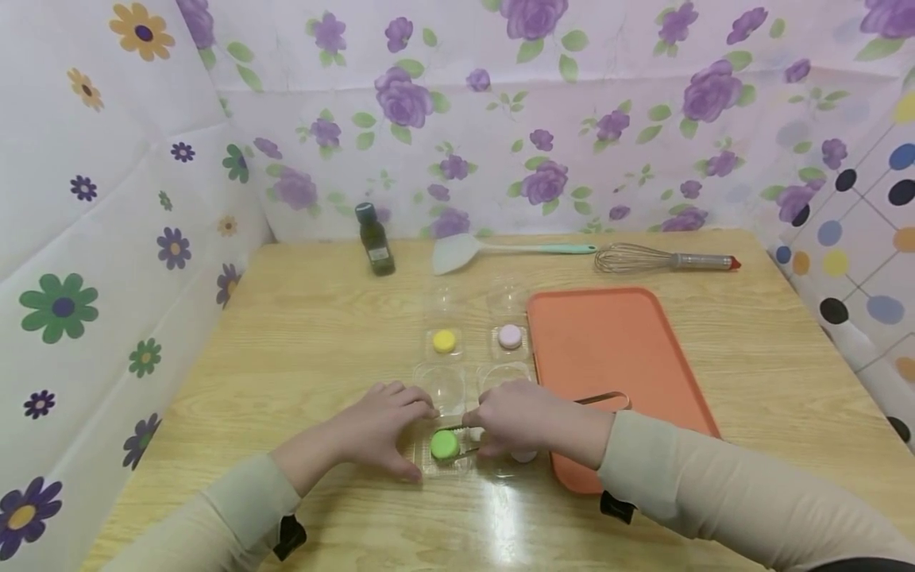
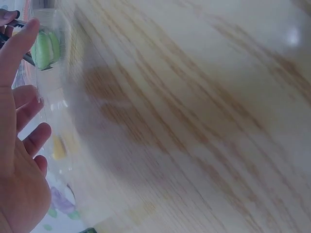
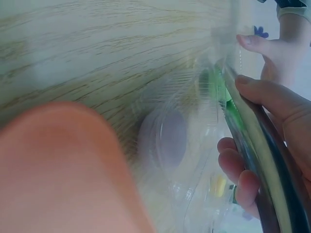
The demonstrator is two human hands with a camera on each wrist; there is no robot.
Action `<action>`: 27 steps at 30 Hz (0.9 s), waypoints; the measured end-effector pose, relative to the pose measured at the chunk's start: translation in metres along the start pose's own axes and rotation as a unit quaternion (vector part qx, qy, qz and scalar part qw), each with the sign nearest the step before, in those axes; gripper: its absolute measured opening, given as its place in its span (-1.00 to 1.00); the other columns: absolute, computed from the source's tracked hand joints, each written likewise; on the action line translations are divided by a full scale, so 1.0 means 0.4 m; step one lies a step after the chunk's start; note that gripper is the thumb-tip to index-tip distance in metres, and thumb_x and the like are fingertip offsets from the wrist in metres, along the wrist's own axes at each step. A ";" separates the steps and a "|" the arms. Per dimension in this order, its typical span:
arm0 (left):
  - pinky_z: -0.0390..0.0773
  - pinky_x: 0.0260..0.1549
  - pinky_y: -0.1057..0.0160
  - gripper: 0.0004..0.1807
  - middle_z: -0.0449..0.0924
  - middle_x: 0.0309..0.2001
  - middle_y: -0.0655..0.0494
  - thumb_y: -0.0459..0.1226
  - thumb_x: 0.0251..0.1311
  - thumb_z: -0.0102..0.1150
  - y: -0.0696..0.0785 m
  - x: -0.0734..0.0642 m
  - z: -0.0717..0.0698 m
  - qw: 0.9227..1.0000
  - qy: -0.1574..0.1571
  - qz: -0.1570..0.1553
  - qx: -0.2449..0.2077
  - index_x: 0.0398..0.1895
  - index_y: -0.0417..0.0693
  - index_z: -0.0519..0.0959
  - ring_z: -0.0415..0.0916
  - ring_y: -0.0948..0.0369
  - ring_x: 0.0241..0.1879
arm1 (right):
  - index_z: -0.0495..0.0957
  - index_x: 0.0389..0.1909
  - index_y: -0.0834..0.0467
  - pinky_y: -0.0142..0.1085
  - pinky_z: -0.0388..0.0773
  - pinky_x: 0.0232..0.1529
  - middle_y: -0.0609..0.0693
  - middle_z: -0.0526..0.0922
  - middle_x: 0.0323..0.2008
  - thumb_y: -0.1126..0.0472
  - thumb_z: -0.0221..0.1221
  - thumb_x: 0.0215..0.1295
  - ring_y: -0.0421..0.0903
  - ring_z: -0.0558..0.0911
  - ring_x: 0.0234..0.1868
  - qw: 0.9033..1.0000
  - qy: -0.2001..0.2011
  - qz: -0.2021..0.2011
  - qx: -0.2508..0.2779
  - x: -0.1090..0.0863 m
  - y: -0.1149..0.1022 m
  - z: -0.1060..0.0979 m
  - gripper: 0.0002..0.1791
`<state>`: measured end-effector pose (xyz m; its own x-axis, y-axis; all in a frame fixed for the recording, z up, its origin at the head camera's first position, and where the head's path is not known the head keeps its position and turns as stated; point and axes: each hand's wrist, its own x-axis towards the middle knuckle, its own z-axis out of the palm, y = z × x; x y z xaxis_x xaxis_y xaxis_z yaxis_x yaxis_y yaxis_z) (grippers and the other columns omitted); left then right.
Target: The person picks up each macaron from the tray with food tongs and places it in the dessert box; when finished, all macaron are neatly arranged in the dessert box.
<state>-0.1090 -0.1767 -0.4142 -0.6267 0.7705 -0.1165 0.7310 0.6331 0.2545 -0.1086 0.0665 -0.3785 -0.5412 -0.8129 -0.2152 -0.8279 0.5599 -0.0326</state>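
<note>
My right hand grips a pair of metal tongs, thumb on one arm and fingers curled round the other. The tong tips lie on either side of a green macaron, which sits in the base of an open clear plastic box at the front left. Beside that box is my left hand, fingers spread and fingertips right at its edge. Partly hidden under the right hand, a second clear box holds a pale lilac macaron.
Behind are two more open clear boxes, with a yellow macaron and a pink-lilac macaron. An orange tray lies to the right. Along the back are a dark bottle, a spatula and a whisk.
</note>
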 end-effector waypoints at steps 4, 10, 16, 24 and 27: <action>0.30 -0.06 0.18 -0.15 0.39 0.12 0.22 0.24 -0.33 0.39 0.000 -0.002 0.001 1.000 0.000 -0.002 0.000 0.11 0.07 0.46 0.29 0.21 0.04 | 0.64 -0.08 -0.07 -0.33 0.46 -0.61 -0.15 0.57 -0.51 -0.14 0.29 0.06 -0.24 0.52 -0.50 1.000 0.007 -0.005 0.004 -0.003 0.001 -0.002 -0.59; 0.29 -0.08 0.17 -0.17 0.39 0.12 0.22 0.22 -0.30 0.39 0.000 -0.006 0.001 1.000 -0.001 -0.003 -0.007 0.11 0.08 0.46 0.28 0.19 0.05 | 0.63 -0.09 -0.04 -0.36 0.45 -0.60 -0.14 0.59 -0.47 -0.14 0.29 0.06 -0.25 0.52 -0.49 1.000 0.018 -0.017 0.008 -0.006 0.003 0.001 -0.58; 0.29 -0.08 0.17 -0.16 0.38 0.13 0.22 0.22 -0.28 0.38 -0.001 -0.004 0.000 1.000 -0.005 -0.006 -0.009 0.14 0.09 0.45 0.27 0.20 0.05 | 0.61 -0.15 -0.05 -0.40 0.37 -0.67 -0.16 0.53 -0.52 -0.18 0.28 0.05 -0.28 0.47 -0.57 0.999 0.040 -0.031 0.011 -0.018 0.013 0.013 -0.59; 0.29 -0.05 0.15 -0.16 0.38 0.14 0.21 0.22 -0.26 0.37 0.001 -0.004 -0.004 1.000 -0.008 -0.010 -0.012 0.16 0.09 0.44 0.26 0.20 0.05 | 0.59 0.00 -0.04 -0.41 0.40 -0.63 -0.13 0.57 -0.42 -0.17 0.26 0.06 -0.27 0.48 -0.53 0.998 0.044 -0.026 0.048 -0.035 0.029 0.019 -0.50; 0.29 0.02 0.11 -0.16 0.39 0.14 0.21 0.22 -0.26 0.37 0.002 -0.008 -0.002 1.000 -0.008 -0.013 -0.013 0.16 0.08 0.45 0.27 0.19 0.06 | 0.57 0.03 -0.05 -0.41 0.40 -0.62 -0.12 0.58 -0.40 -0.19 0.25 0.07 -0.27 0.49 -0.52 0.997 0.043 -0.029 0.052 -0.037 0.032 0.025 -0.49</action>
<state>-0.1068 -0.1787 -0.4128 -0.6408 0.7552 -0.1380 0.7072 0.6506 0.2766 -0.1096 0.0871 -0.3853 -0.5070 -0.8528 -0.1251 -0.8410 0.5212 -0.1451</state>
